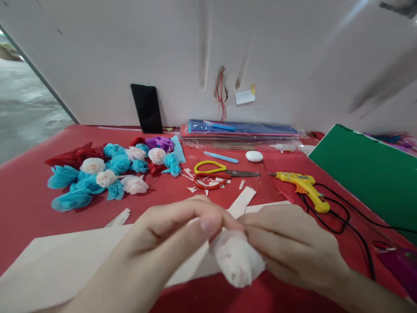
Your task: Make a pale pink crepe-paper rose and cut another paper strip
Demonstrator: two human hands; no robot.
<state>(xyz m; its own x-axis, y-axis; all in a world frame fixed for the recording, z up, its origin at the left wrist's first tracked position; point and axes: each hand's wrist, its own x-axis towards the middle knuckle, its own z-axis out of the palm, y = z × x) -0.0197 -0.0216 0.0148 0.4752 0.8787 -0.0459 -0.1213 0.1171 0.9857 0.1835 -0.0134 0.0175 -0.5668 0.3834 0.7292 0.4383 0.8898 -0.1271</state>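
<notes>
A pale pink paper flower [239, 261] faces me at the front of the table, its base pinched between both hands. My left hand [176, 234] closes its fingers and thumb at the flower's upper left side. On the other side, my right hand [293, 243] curls its fingers against the flower's base; their tips are hidden. Beneath the hands lies a sheet of pale paper [84, 256], with a narrow pale strip [243, 202] just beyond. Scissors [224, 174] with one yellow and one red handle rest past the hands, among small paper scraps.
Finished blue, white, red and purple paper flowers [119, 164] are heaped at left. A yellow glue gun [304, 187] with a black cord lies right, near a green board [365, 174]. A phone [146, 108] leans on the wall; plastic-wrapped paper [247, 128] lies at the back.
</notes>
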